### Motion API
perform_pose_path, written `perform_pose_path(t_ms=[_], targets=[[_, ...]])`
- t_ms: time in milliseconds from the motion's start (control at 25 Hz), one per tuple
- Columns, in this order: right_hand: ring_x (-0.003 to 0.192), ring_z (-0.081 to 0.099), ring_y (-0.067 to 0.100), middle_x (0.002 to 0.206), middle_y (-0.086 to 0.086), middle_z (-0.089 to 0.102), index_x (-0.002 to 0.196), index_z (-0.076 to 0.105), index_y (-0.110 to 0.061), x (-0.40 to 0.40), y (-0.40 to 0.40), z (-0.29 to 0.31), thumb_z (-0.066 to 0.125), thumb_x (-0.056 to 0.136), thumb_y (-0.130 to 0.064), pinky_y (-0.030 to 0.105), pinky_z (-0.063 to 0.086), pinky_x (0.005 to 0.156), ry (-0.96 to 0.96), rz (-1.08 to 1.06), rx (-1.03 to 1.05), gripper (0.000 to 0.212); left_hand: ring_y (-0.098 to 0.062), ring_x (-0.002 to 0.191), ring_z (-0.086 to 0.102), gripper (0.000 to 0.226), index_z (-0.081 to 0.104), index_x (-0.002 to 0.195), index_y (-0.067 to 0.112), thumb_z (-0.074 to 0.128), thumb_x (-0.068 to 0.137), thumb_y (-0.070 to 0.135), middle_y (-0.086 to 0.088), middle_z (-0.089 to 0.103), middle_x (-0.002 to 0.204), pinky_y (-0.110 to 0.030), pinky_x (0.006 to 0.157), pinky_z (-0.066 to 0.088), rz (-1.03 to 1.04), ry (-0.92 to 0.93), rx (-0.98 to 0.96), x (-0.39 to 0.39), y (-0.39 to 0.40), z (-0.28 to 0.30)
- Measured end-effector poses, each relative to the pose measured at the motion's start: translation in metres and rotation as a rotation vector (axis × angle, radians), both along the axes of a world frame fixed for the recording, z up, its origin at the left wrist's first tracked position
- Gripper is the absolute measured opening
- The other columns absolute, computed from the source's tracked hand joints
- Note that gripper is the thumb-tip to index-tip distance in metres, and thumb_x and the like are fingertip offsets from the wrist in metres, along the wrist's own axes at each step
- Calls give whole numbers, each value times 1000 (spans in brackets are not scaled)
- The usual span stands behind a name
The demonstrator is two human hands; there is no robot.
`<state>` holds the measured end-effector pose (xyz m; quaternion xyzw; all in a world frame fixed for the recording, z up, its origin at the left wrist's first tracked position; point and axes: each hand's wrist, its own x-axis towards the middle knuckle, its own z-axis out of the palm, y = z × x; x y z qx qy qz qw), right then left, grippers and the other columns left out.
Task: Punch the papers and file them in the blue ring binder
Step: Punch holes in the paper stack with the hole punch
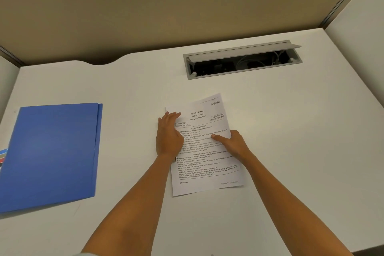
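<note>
My left hand (169,137) lies flat, fingers together, on the papers' (207,164) left edge; my right hand (232,144) grips their right edge, thumb on top.

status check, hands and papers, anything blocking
Left hand flat on the white printed papers, right hand gripping their right edge. Closed blue ring binder lies apart to the left. No punch in view; nothing blocking.
</note>
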<state>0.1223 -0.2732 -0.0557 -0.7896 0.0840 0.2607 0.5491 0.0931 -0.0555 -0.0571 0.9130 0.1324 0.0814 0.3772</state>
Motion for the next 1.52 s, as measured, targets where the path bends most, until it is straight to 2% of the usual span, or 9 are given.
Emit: perform_pose_path(t_ms=[280,440,520,680,800,1000,1120,1280,1520], targets=[[86,72,19,104,2,73,115,67,-17,1,-3,-4,71,82,-36,38,59,81,9,22,12,39,-23,117,53,45,58,121,12,61,77,6,-2,60,119,-43,108,38,29,-30,232,-8,-10,15],[85,72,18,102,2,74,113,67,-17,2,-5,-2,71,83,-35,34,58,77,6,37,19,35,-23,105,47,60,46,114,8,77,70,33,-5,48,114,-36,84,45,398,161,39,-38,-9,21],[85,72,19,102,2,74,112,67,-17,1,-4,-2,71,83,-34,35,58,77,11,33,16,34,-20,96,47,54,48,104,9,78,70,38,-2,48,105,-35,76,49,421,214,-2,-54,-9,22],[85,71,20,102,3,73,112,67,-16,0,-5,3,69,84,-32,32,57,75,12,43,15,32,-23,78,62,31,59,81,11,76,70,34,-4,61,82,-34,62,52,471,273,-97,-64,-15,32],[86,71,21,102,4,74,111,68,-16,0,-5,5,70,84,-33,36,58,80,11,69,19,32,-22,70,63,31,61,81,9,79,68,30,-5,64,77,-27,55,45,541,298,-127,-67,-11,42],[89,71,23,103,3,74,113,68,-16,0,-5,6,70,82,-35,43,56,88,14,65,10,37,-22,66,64,34,65,81,5,84,67,30,-8,67,78,-24,51,46,761,279,-302,-86,15,47],[93,69,24,108,6,72,117,66,-13,-1,-3,10,69,84,-33,35,55,83,11,66,-7,39,-17,62,60,31,63,68,5,85,68,27,-6,64,69,-24,51,46,850,141,-622,-96,24,52],[95,67,26,112,8,70,119,65,-11,-2,1,13,69,84,-31,32,52,79,-12,69,-43,40,-25,74,67,21,63,72,0,80,72,11,-13,66,70,-38,72,59,665,152,-1092,-99,11,61],[97,67,28,114,11,69,117,65,-9,-5,7,18,67,86,-27,37,55,86,-75,59,-131,36,-30,82,72,41,63,81,-4,86,55,18,-20,72,86,-48,77,60,401,421,-1060,-98,-26,61]])
